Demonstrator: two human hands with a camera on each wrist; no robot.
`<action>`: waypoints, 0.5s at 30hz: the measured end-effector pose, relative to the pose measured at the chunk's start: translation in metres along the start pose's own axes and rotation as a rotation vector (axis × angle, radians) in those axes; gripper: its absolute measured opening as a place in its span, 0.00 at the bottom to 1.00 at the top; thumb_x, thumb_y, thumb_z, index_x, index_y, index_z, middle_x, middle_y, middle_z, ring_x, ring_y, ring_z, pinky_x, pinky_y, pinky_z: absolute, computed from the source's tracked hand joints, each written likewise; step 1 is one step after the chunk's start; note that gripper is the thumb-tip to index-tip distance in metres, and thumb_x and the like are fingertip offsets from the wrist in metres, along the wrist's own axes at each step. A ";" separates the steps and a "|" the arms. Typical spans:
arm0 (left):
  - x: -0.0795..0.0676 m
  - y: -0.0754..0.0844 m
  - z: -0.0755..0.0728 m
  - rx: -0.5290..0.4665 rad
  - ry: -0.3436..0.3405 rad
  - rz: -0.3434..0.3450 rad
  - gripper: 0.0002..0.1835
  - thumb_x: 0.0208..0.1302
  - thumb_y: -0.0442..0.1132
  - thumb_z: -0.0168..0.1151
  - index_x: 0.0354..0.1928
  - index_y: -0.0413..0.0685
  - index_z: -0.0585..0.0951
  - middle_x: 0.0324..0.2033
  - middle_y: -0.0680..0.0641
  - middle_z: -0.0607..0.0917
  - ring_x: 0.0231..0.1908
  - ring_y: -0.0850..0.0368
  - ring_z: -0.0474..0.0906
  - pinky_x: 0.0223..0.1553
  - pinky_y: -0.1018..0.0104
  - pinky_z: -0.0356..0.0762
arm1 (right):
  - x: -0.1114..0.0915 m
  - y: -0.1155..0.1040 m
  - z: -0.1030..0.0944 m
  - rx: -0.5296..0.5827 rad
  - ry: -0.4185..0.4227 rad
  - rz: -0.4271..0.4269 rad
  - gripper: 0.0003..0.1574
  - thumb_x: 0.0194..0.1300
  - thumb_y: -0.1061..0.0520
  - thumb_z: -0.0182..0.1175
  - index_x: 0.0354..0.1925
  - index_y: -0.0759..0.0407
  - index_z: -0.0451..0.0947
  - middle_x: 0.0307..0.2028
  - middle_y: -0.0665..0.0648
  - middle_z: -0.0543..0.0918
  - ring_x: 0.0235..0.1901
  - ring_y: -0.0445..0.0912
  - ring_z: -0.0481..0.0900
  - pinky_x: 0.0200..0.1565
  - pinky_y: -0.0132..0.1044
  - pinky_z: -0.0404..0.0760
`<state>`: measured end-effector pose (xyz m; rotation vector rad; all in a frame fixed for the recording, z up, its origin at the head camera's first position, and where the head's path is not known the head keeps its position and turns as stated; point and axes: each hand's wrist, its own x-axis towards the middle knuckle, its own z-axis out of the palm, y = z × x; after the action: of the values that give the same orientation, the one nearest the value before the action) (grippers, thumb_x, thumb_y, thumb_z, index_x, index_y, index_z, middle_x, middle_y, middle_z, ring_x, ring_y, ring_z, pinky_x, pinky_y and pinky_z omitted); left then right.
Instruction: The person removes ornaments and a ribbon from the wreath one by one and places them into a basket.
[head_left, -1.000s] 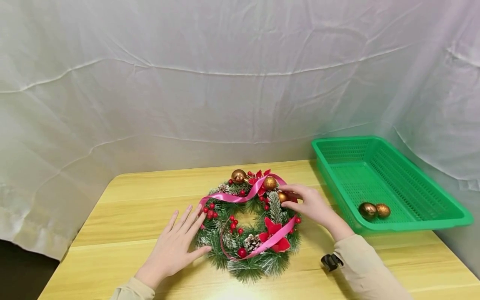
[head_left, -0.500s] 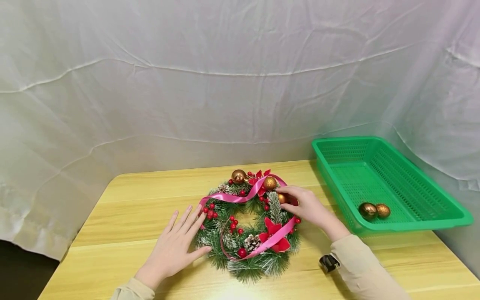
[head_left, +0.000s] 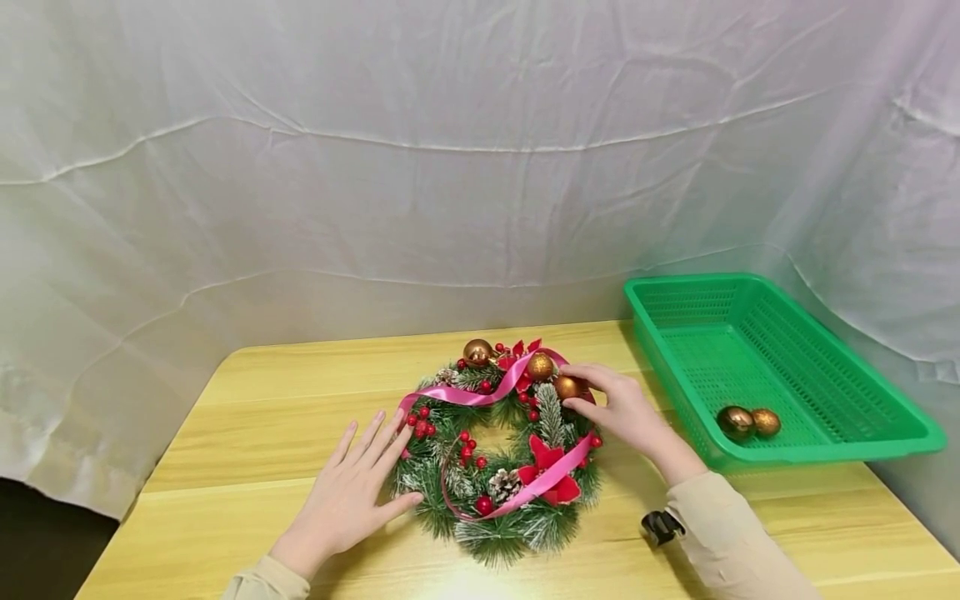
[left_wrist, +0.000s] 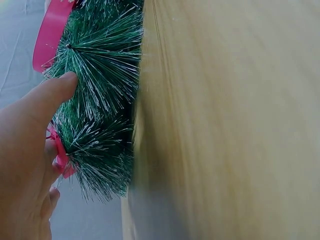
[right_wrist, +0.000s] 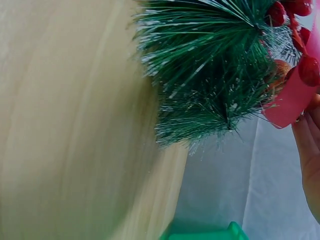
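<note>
A green Christmas wreath (head_left: 495, 542) with frosted tips, red berries, red flowers and a pine cone lies on the table. A pink ribbon (head_left: 468, 396) winds over it. My left hand (head_left: 347, 500) rests with spread fingers at the wreath's left edge; in the left wrist view its thumb (left_wrist: 62, 87) lies against the needles. At the upper right of the wreath, my right hand (head_left: 626, 410) pinches a copper bauble (head_left: 567, 387) between thumb and fingers. In the right wrist view the ribbon (right_wrist: 290, 102) partly covers the fingers. A glittery bauble (head_left: 540, 367) and a shiny one (head_left: 477, 352) sit nearby.
To the right stands a green plastic basket (head_left: 810, 454) with a shiny bauble (head_left: 736, 422) and a glittery bauble (head_left: 767, 422) in its near left corner. Pale cloth (head_left: 450, 208) hangs behind the wooden table (head_left: 255, 417).
The right hand dipped slightly toward the wreath, then rose back a little; the pinched bauble has shifted slightly away from me and shows more. The left hand and wreath have stayed put.
</note>
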<state>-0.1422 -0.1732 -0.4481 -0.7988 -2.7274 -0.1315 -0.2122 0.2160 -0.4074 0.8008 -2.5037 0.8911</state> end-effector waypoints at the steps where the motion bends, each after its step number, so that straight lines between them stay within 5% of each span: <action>1: 0.000 0.000 0.000 -0.001 -0.002 -0.001 0.48 0.60 0.74 0.43 0.74 0.51 0.55 0.74 0.48 0.49 0.72 0.49 0.42 0.70 0.47 0.34 | 0.000 0.000 -0.001 -0.003 0.007 -0.008 0.30 0.51 0.62 0.73 0.54 0.62 0.78 0.51 0.62 0.82 0.50 0.57 0.80 0.51 0.50 0.78; 15: 0.001 0.001 0.000 0.015 0.000 0.008 0.48 0.61 0.74 0.44 0.74 0.51 0.55 0.74 0.48 0.49 0.72 0.47 0.45 0.69 0.44 0.42 | -0.002 -0.009 -0.015 -0.021 0.048 -0.027 0.30 0.50 0.60 0.74 0.53 0.60 0.79 0.49 0.58 0.83 0.49 0.53 0.81 0.51 0.50 0.79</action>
<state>-0.1424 -0.1724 -0.4480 -0.8055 -2.7221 -0.1096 -0.2031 0.2210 -0.3926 0.7950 -2.4511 0.8639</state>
